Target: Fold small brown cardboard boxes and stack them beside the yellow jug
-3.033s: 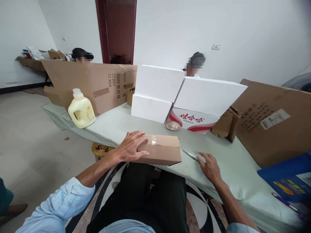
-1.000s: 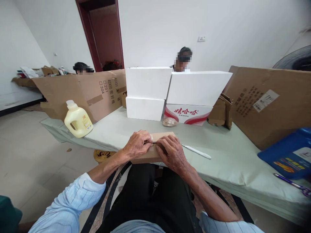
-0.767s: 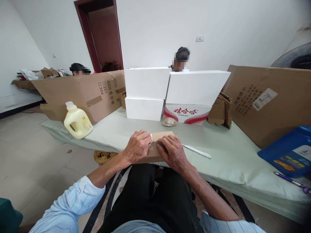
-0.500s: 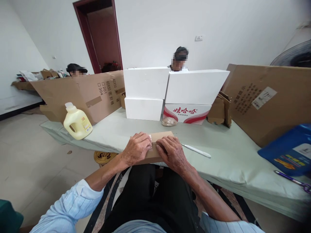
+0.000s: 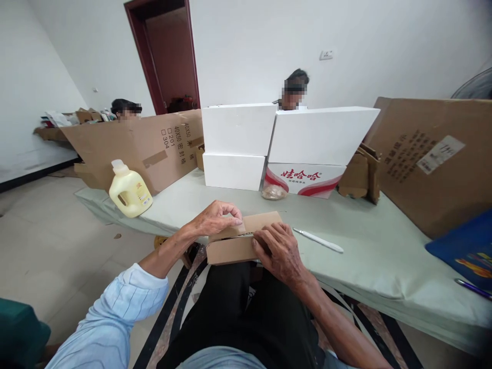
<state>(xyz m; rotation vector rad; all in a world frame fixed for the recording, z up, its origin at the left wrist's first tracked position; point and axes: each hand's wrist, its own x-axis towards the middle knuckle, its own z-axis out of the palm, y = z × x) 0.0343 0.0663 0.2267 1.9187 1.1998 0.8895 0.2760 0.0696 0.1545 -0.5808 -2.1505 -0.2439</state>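
A small cardboard box [image 5: 231, 252] lies at the near edge of a table [image 5: 180, 200] covered in pale green, in front of the seated person, with a dark gap along its top seam. The left hand [image 5: 217, 218] is above its left part, thumb and forefinger brought together; whether they pinch anything is too small to tell. The right hand [image 5: 279, 248] grips the box's right end, fingers curled over the top and thumb against the front. Just beyond that hand lies a slim white knife [image 5: 319, 240]. Farther back, 4 white boxes [image 5: 239, 130] stand in 2 stacks, the lower right one printed in red, with a clear plastic bundle [image 5: 274, 192] in front. A yellow jug [image 5: 132, 195] stands to the left.
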